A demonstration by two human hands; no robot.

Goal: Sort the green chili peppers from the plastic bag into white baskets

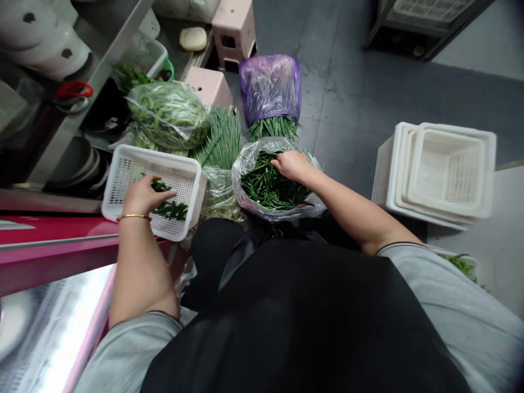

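The green chillies (272,191) were slender, dark and glossy, heaped in a tangle with thin stems crossing every way. They filled a clear plastic bag (286,212), whose crumpled rim was folded outward into a thick, shiny ring. A smaller lot (174,210) lay in a white basket (196,201), toward its near right corner.

The right hand (291,165) was at the bag's far right rim, its fingers curled together over the heap; the fingertips were partly hidden, so whether they gripped a chilli could not be told. The left hand (142,195) reached over the basket's near left edge, thumb and fingers well parted, grasping nothing that showed, and hid part of the basket's floor. A gold bracelet (134,217) circled its wrist.

The basket was moulded plastic, rectangular with rounded corners, its walls pierced by rows of small holes. Beyond its far right corner stood straight, thin green stalks (224,136); more stuck out of a wrinkled purple bag (270,87), which covered the rest of them. Beyond the basket's far edge, a clear bag blurred the outlines of pale green pods (167,112). A black apron (307,305), cut off below, filled the foreground.
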